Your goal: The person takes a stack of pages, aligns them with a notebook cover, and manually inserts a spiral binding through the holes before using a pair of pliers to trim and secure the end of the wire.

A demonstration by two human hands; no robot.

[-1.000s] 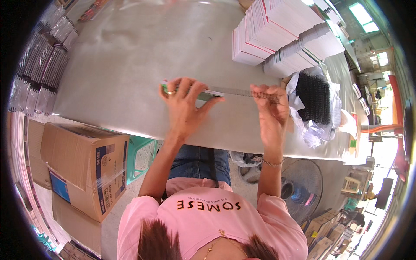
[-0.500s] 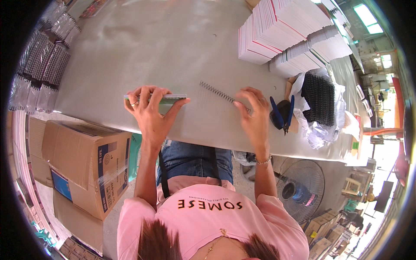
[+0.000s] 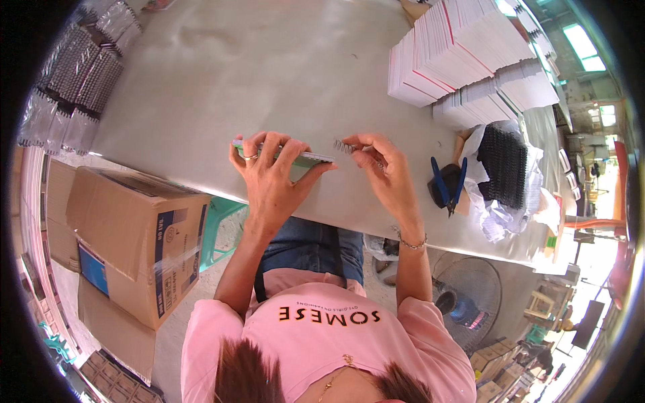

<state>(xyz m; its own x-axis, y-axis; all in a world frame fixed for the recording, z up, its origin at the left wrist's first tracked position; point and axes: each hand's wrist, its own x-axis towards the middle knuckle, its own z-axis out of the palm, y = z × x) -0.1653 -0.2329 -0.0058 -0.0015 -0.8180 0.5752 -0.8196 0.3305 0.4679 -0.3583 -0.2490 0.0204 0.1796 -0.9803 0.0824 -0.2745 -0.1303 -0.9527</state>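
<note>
My left hand [image 3: 272,171] grips a thin notebook [image 3: 316,158] with a green cover, seen nearly edge-on just above the table's near side. Fingers lie over the far face and the thumb is along its right end. To the right of it, my right hand [image 3: 386,174] pinches a dark spiral binding coil [image 3: 341,146]. The coil's free end points left toward the notebook's edge, with a small gap between them. Most of the coil's length is hidden behind my right fingers.
Blue-handled pliers [image 3: 460,183] lie right of my right hand, beside a pile of black coils [image 3: 504,164] on crumpled wrapping. Tall paper stacks [image 3: 463,47] stand far right; bagged coils [image 3: 87,80] far left. Below the table are a cardboard box [image 3: 127,235] and a fan [image 3: 480,289].
My left hand has moved right with the notebook, whose right end now tilts down. The coil has been drawn in, with less of it showing, and its end is nearer the notebook.
</note>
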